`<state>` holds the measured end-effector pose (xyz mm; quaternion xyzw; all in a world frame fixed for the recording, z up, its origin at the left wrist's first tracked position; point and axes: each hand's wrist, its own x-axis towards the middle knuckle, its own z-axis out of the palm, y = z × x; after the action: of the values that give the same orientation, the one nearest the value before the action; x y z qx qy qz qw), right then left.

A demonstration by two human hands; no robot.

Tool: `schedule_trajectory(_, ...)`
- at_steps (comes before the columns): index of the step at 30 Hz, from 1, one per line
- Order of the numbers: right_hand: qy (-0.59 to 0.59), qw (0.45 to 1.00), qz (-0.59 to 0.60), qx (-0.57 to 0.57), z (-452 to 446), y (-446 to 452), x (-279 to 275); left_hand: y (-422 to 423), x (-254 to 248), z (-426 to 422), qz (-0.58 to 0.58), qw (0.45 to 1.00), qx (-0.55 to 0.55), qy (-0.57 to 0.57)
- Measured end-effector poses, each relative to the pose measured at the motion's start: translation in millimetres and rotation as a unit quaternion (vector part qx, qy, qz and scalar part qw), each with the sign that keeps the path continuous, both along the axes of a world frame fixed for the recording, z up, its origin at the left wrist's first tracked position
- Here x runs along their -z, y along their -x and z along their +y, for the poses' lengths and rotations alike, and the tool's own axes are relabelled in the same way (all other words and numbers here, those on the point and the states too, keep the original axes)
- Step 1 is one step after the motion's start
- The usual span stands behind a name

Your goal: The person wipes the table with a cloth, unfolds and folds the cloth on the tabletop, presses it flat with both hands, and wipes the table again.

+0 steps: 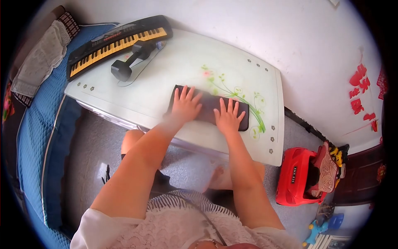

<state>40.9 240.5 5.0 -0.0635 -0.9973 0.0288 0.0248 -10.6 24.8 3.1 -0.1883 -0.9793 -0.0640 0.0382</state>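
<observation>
A long, dark, flat case [210,108] lies on the white glass-topped table [166,99], near its front edge. On the left part of the case rests my left hand [186,104], palm down with its fingers spread. My right hand [229,118] lies flat near the right end of the case, fingers also apart. Neither hand is closed around anything. Part of the case is hidden beneath the hands.
A keyboard [118,46] and a black dumbbell [132,62] are on the table's left part. Left of the table is a blue-covered bed [37,137]. A red toy car [295,177] stands on the floor at the right, by the white wall [323,74].
</observation>
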Motion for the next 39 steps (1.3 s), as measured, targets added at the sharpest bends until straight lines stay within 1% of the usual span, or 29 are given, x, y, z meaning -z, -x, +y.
schedule_trajectory(11, -0.016, 1.0, 0.015, 0.018, 14, 78, -2, 77, 1, 30, -0.004, 1.0, -0.015, 0.009)
schedule_trajectory(14, 0.014, 0.999, 0.051, 0.007, 20, 102, 4, 96, 1, 37, -0.004, 1.0, -0.021, 0.01)
schedule_trajectory(19, 0.024, 0.999, 0.026, 0.029, 21, 130, -5, 117, -3, 47, -0.027, 0.999, -0.036, 0.019)
schedule_trajectory(22, -0.003, 0.999, -0.016, 0.046, 20, 140, -10, 122, -6, 50, -0.038, 0.998, -0.041, 0.018)
schedule_trajectory(24, -0.001, 0.999, -0.021, 0.043, 21, 142, -10, 121, -5, 51, -0.045, 0.998, -0.043, 0.017)
schedule_trajectory(29, 0.029, 0.999, -0.031, 0.025, 27, 127, -7, 113, -6, 48, -0.046, 0.998, -0.04, 0.029)
schedule_trajectory(32, -0.006, 0.999, -0.047, 0.022, 27, 103, -7, 93, -3, 43, -0.035, 0.998, -0.03, 0.031)
schedule_trajectory(39, 0.006, 1.0, -0.03, 0.0, 22, 34, -5, 28, 1, 25, -0.017, 0.999, -0.014, 0.032)
